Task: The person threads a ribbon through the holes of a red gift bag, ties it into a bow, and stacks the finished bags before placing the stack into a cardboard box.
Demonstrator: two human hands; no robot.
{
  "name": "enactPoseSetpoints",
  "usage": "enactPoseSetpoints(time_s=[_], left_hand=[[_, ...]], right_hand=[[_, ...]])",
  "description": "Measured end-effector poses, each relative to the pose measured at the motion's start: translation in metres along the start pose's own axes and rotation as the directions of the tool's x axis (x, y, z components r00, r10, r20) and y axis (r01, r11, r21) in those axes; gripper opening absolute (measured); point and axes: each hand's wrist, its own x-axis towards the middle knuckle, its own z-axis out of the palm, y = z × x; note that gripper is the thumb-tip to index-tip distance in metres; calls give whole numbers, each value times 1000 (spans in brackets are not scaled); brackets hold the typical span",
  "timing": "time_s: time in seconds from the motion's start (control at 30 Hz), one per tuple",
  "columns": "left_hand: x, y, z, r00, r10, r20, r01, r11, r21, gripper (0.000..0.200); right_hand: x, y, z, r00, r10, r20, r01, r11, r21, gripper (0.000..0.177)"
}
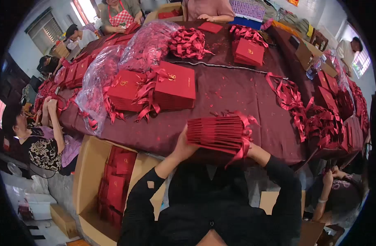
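A thick stack of red gift bags (pixel 214 132) with ribbon handles is held on edge above the near side of the table. My left hand (pixel 184 142) grips its left end, its fingers partly hidden behind the bags. My right hand (pixel 252 151) closes on the right end, largely covered by hanging red ribbons (pixel 246 135). Beyond, two piles of red bags with gold lettering lie on the table: a left pile (pixel 124 91) and a right pile (pixel 175 85), with ribbons between them.
A maroon cloth (pixel 229 88) covers the table. Clear plastic (pixel 99 82) wraps more bags at left. Loose ribbons (pixel 288 98) lie at right, a bag pile (pixel 249 52) farther back. An open carton (pixel 87 176) with red bags stands lower left. Several people work around the table.
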Motion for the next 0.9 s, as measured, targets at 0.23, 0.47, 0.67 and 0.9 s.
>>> enactPoseSetpoints(time_s=[0.23,0.47,0.67,0.9], left_hand=[[0,57,-9,930,-365,41,318,744,-588,59],[-37,24,-16,898,-434,68,211,291,-933,54],[-58,11,-29,902,-386,191,315,287,-905,60],[-70,6,-40,938,-265,224,304,315,-899,62]], right_hand=[[3,-31,8,956,9,-295,-43,993,-110,51],[-37,-81,-102,873,482,73,-486,872,57,72],[-123,23,-188,259,245,-934,-965,26,-261,87],[-136,33,-182,759,296,-580,-632,548,-548,27]])
